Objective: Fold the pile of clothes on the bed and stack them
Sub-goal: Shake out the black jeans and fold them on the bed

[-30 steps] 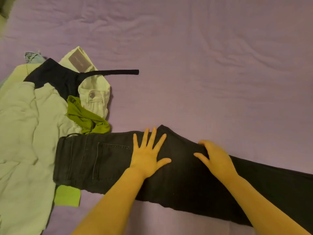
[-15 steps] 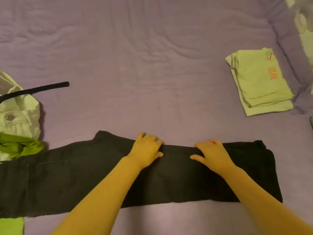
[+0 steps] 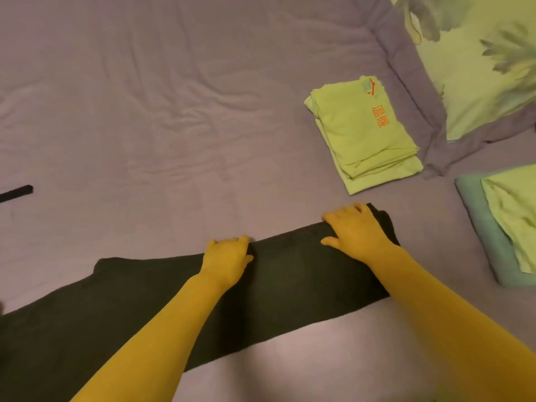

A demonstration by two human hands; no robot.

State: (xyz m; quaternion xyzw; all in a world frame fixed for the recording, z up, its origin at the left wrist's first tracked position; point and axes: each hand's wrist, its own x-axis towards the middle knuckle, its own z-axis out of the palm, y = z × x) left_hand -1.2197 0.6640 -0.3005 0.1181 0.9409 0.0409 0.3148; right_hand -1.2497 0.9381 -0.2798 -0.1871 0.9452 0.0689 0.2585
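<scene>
Resting on the far edge of the black trousers (image 3: 290, 282), both hands had their fingers curled over the fabric there: the left hand (image 3: 227, 261) mid-leg, the right hand (image 3: 358, 232) near the hem at 3 o'clock. The trousers lay lengthwise across the bed (image 3: 174, 111), legs doubled, so this fold looked only begun; shortening folds were still to come. A folded light green shirt (image 3: 364, 132) at 1 o'clock seemed the start of the stack. A dark strap end (image 3: 17, 193) at 9 o'clock suggested unfolded pieces remained. Open sheet stretched toward 12 o'clock, giving room; pillows (image 3: 478, 68) and a folded blanket (image 3: 499, 221) crowded 2 to 3 o'clock.
</scene>
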